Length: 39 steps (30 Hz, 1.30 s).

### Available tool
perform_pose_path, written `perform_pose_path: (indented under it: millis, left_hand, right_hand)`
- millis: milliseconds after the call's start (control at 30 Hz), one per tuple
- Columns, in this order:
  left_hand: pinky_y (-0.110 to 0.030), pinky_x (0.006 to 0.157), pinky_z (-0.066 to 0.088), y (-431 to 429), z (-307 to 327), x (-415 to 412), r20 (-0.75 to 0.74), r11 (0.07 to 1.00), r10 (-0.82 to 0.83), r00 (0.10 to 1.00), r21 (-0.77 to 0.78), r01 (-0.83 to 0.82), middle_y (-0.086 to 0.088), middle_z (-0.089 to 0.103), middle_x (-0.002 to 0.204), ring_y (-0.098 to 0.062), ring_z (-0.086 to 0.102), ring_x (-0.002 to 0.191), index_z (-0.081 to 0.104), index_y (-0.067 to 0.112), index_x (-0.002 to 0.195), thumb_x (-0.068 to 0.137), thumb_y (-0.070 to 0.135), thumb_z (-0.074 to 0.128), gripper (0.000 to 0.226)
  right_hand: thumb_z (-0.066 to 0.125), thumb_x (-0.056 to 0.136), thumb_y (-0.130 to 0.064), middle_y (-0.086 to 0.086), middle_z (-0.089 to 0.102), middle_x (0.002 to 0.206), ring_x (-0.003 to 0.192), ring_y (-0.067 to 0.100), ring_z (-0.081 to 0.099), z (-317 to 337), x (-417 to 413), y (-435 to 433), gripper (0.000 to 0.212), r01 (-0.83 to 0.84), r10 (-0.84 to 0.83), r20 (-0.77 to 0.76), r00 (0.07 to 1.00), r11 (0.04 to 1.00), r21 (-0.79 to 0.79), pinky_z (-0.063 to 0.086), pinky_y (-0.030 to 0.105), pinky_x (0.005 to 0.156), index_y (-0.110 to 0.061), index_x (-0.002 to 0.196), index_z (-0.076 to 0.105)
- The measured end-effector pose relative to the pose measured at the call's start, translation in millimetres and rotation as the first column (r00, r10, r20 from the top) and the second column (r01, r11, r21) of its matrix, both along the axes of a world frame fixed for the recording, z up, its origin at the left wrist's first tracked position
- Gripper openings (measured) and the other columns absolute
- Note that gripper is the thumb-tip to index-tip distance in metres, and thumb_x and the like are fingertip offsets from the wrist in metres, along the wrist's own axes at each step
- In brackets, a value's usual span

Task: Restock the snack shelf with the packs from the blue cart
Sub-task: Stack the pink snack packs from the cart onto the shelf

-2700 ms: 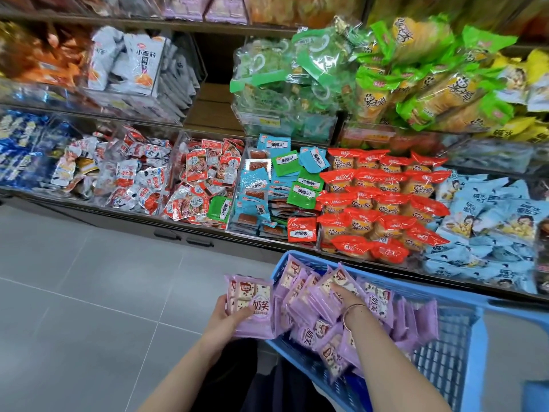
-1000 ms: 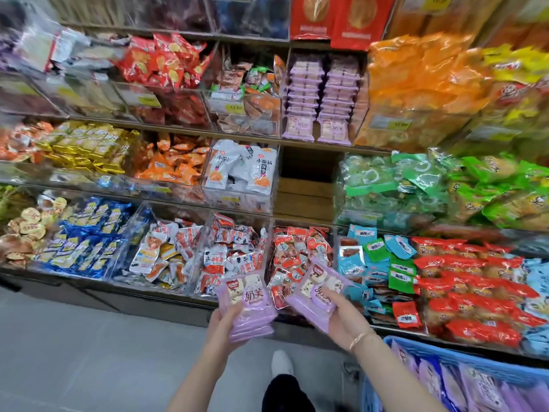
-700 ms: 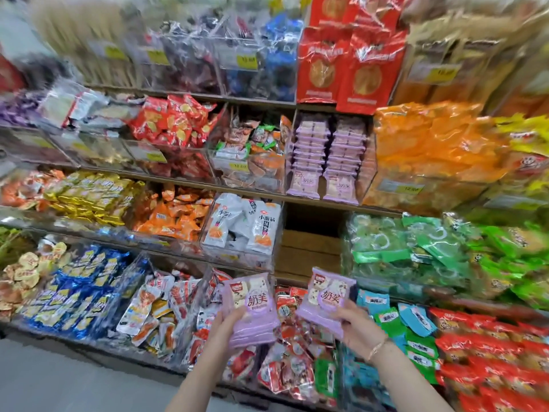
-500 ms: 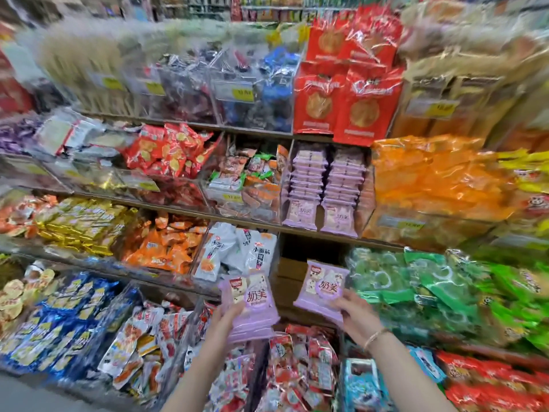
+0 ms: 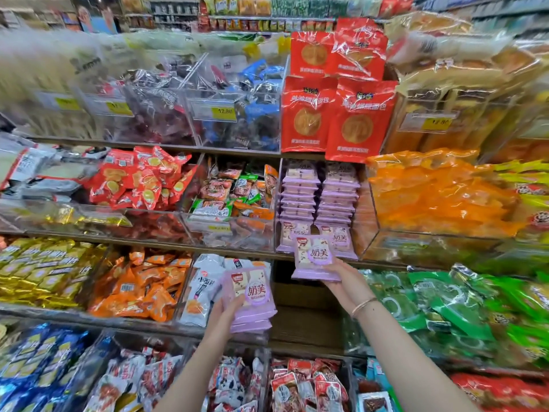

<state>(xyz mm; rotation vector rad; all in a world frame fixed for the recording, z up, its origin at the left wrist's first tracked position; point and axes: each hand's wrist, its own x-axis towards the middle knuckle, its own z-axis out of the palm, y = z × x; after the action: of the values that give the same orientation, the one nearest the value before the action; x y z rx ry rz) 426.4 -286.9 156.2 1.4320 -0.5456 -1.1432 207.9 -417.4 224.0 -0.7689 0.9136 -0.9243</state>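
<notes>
Purple packs: two handfuls up at the shelf. One stack (image 5: 252, 295) sits in the left hand and a second stack (image 5: 315, 257) in the right. Edges blur, so no exact count for either.
Left hand (image 5: 221, 318): fingers wrapped round the lower stack, in front of the white packs (image 5: 205, 289).
Right hand (image 5: 346, 282): gripping the upper stack from beneath, right at the front lip of the clear bin (image 5: 363, 215).
Clear bin: second tier, two purple piles side by side, two packs upright in front.
Red bags (image 5: 335, 93): four, two above two, directly overhead.
Bracelet (image 5: 364, 304): one, right wrist.
Room: shop aisle, four shelf tiers, clear bins crammed with snacks.
</notes>
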Motion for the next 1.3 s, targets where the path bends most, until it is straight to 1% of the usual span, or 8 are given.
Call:
perform_pose_path:
  millis: [233,367,533,600,800,900,1033,1300]
  left_hand:
    - [-0.035,0.09,0.034,-5,-20,18,-0.006,0.996,-0.046,0.999,0.074,0.046,0.011,0.044,0.114,-0.004,0.048,0.097,0.041,0.03,0.122,0.072,0.057,0.069,0.063]
    - [-0.033,0.091,0.032,-9,-29,21,0.097,0.994,-0.064,0.993,0.091,0.055,0.015,0.045,0.114,-0.007,0.046,0.102,0.04,0.025,0.135,0.066,0.067,0.065,0.084]
    - [-0.024,0.082,0.038,-9,-32,22,0.097,0.994,-0.083,0.992,0.079,0.075,0.031,0.047,0.1,0.014,0.048,0.086,0.046,0.038,0.115,0.068,0.064,0.068,0.058]
    - [-0.016,0.072,0.039,-9,-31,22,0.09,0.994,-0.088,0.992,0.07,0.082,0.031,0.051,0.098,0.018,0.051,0.082,0.047,0.042,0.108,0.077,0.054,0.069,0.04]
    - [-0.038,0.091,0.049,-9,-28,22,0.101,0.994,-0.094,0.99,0.061,0.088,0.002,0.065,0.115,-0.015,0.063,0.104,0.054,0.021,0.125,0.083,0.045,0.067,0.051]
    - [-0.04,0.091,0.049,-9,-27,20,0.107,0.995,-0.076,0.991,0.076,0.068,0.001,0.064,0.116,-0.016,0.062,0.104,0.053,0.019,0.127,0.089,0.039,0.062,0.044]
    - [-0.034,0.085,0.053,-9,-28,22,0.095,0.993,-0.086,0.992,0.083,0.078,0.002,0.067,0.113,-0.013,0.065,0.099,0.055,0.019,0.124,0.086,0.043,0.064,0.045]
    - [-0.022,0.077,0.043,-14,-30,22,0.26,0.98,-0.152,0.954,0.163,0.112,0.004,0.058,0.125,-0.001,0.059,0.091,0.049,0.033,0.11,0.083,0.047,0.066,0.034]
  right_hand:
    - [0.058,0.089,-0.005,0.005,0.054,0.116,0.099,0.014,0.057,15,51,-55,0.03,0.149,-0.177,-0.199,0.964,0.978,-0.148,0.053,0.026,0.081,-0.005,0.118,0.049]
    - [0.053,0.09,-0.003,0.004,0.054,0.092,0.086,0.022,0.055,8,76,-81,0.013,0.139,-0.237,-0.42,0.876,0.958,-0.25,0.05,0.046,0.092,-0.011,0.08,0.054]
    - [0.051,0.092,-0.02,0.017,0.053,0.114,0.112,0.03,0.048,-8,72,-90,0.022,-0.215,-0.343,-0.898,0.277,0.888,-0.406,0.04,0.037,0.096,-0.004,0.097,0.065]
    - [0.049,0.094,-0.027,0.018,0.043,0.133,0.125,0.032,0.039,-9,64,-85,0.037,-0.314,-0.298,-0.927,0.228,0.879,-0.359,0.032,0.037,0.106,-0.001,0.119,0.058]
    - [0.061,0.088,-0.026,0.001,0.054,0.111,0.1,0.011,0.051,-13,65,-17,0.026,-0.284,-0.39,-0.753,0.53,0.755,-0.59,0.044,0.031,0.093,-0.018,0.113,0.057]
    - [0.067,0.081,-0.04,-0.007,0.057,0.083,0.072,0.006,0.053,-35,83,25,0.023,-0.479,-0.003,-0.834,0.552,0.817,-0.32,0.045,0.02,0.066,-0.027,0.092,0.053]
    - [0.072,0.077,-0.042,-0.002,0.065,0.097,0.075,0.007,0.061,-55,99,44,0.036,-0.507,0.322,-0.714,0.621,0.86,-0.053,0.047,0.014,0.053,-0.021,0.101,0.055]
    - [0.067,0.084,-0.032,0.003,0.068,0.091,0.058,0.008,0.054,-61,70,48,0.02,-0.294,0.264,-0.522,0.811,0.955,0.027,0.045,0.018,0.046,-0.015,0.094,0.065]
